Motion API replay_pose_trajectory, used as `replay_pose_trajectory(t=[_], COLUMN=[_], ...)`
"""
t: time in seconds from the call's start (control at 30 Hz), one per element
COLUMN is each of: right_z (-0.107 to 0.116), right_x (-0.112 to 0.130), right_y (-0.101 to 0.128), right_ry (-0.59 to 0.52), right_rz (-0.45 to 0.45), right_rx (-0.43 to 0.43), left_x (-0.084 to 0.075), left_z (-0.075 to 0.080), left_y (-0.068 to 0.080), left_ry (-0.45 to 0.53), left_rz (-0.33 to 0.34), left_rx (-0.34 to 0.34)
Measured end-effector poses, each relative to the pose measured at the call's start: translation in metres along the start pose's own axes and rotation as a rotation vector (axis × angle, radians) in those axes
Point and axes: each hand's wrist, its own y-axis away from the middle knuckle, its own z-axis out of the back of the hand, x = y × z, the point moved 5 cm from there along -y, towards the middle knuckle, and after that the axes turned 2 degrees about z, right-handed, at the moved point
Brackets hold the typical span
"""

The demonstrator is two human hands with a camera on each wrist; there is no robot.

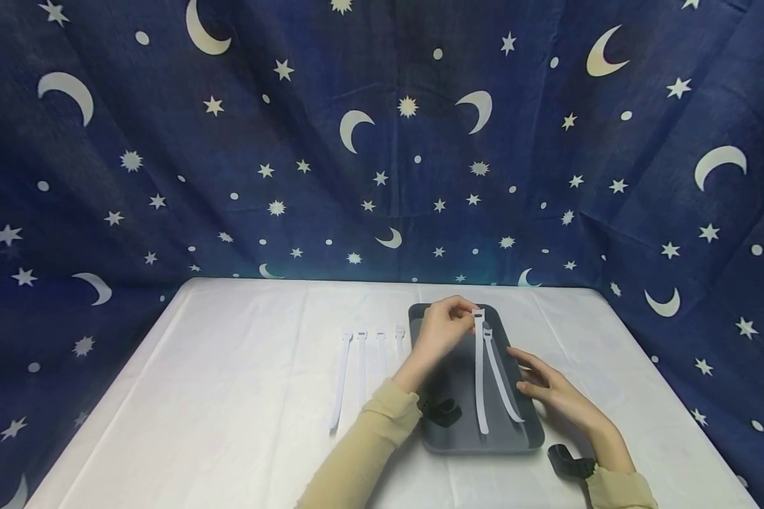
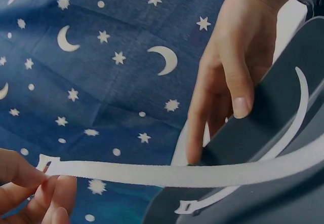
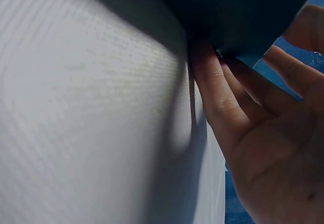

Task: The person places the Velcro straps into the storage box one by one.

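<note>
My left hand (image 1: 470, 316) pinches the slotted head end of a white strap (image 1: 480, 382) between thumb and fingertips, lifted a little above the far end of a dark grey tray (image 1: 458, 438). The strap's tail trails down onto the tray. A second white strap (image 1: 503, 385) lies curved beside it in the tray. The left wrist view shows the pinched strap (image 2: 167, 173) stretched across, with the other strap (image 2: 298, 117) below. My right hand (image 1: 528, 375) rests with straight fingers against the tray's right edge and holds nothing; the right wrist view shows its fingers (image 3: 217, 97) under the tray's rim (image 3: 238, 11).
Several more white straps (image 1: 340, 382) lie side by side on the white tablecloth (image 1: 229, 396) just left of the tray. A dark blue curtain (image 1: 382, 141) with moons and stars hangs behind and beside the table.
</note>
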Motion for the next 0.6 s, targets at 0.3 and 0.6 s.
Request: replay_pose_trajectory(t=[0.3, 0.6], right_z=[0.000, 0.000], right_x=[-0.001, 0.000], right_y=[0.000, 0.000], right_ry=[0.005, -0.003], right_rz=[0.005, -0.006], right_rx=[-0.005, -0.005], left_x=[0.015, 0.026], left_z=[-0.010, -0.018], left_y=[-0.011, -0.022], left_ry=[-0.011, -0.017], left_rz=[0.062, 0.119], left_rx=[-0.028, -0.030])
